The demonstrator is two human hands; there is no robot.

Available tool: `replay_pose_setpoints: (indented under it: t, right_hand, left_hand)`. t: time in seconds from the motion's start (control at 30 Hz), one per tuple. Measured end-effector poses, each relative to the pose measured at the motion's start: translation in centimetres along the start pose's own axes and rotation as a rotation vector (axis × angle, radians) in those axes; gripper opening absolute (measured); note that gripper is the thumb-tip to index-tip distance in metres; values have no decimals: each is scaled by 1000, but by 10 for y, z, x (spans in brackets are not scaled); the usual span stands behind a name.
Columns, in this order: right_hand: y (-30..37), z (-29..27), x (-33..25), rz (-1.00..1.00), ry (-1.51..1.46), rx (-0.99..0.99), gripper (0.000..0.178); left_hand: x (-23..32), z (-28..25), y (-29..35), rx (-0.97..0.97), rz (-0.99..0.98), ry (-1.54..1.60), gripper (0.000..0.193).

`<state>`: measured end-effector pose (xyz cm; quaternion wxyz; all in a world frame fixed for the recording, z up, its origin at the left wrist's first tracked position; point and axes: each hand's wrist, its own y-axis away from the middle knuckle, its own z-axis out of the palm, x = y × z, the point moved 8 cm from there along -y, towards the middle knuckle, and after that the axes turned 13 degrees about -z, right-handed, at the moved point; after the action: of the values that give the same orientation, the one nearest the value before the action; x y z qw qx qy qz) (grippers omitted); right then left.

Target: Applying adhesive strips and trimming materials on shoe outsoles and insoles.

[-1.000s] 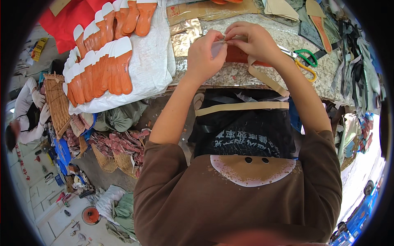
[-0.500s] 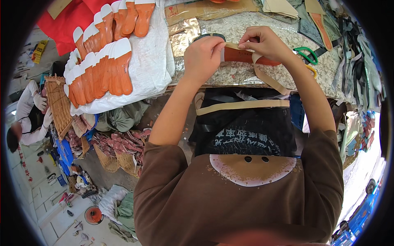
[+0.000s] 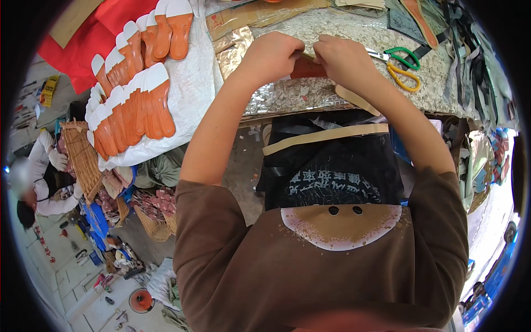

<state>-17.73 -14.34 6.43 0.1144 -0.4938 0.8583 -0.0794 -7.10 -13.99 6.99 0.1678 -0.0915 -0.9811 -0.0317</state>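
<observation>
An orange insole (image 3: 307, 68) lies at the table's front edge, mostly covered by my hands. My left hand (image 3: 275, 55) is closed at its left side, fingertips pinching the end of a beige strip laid along the insole's far edge. Close beside it, my right hand (image 3: 344, 60) is also closed on the strip, fingers curled and partly hidden. The strip's loose tail (image 3: 357, 99) comes out beneath my right wrist and droops over the table edge. Scissors (image 3: 406, 67) with one green and one yellow handle lie just right of my right hand.
Overlapping orange insoles with white ends (image 3: 138, 108) cover a white sheet (image 3: 193, 88) at left. Cardboard (image 3: 260, 19) lies at the back, dark strips (image 3: 459, 66) at right. Another beige strip (image 3: 326, 138) crosses the black cloth on my lap. A person in white sleeves (image 3: 50, 182) is far left.
My right hand has moved in close to my left, covering more of the insole. The scissors now show more fully. The whole view has shifted slightly.
</observation>
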Motion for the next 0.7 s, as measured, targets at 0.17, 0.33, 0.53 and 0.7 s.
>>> replay_pose_setpoints:
  t: [0.17, 0.33, 0.53, 0.7]
  right_hand:
    - [12, 0, 4, -135, 43, -7, 9]
    - [24, -13, 10, -251, 130, -49, 7]
    - [39, -19, 17, -362, 142, -1, 15]
    - [55, -23, 35, -331, 72, 33, 16]
  left_hand:
    - [24, 17, -2, -45, 78, -77, 15]
    - [24, 18, 5, 98, 148, -132, 9]
    - [57, 42, 9, 38, 124, -310, 11]
    - [55, 37, 8, 223, 147, -95, 6]
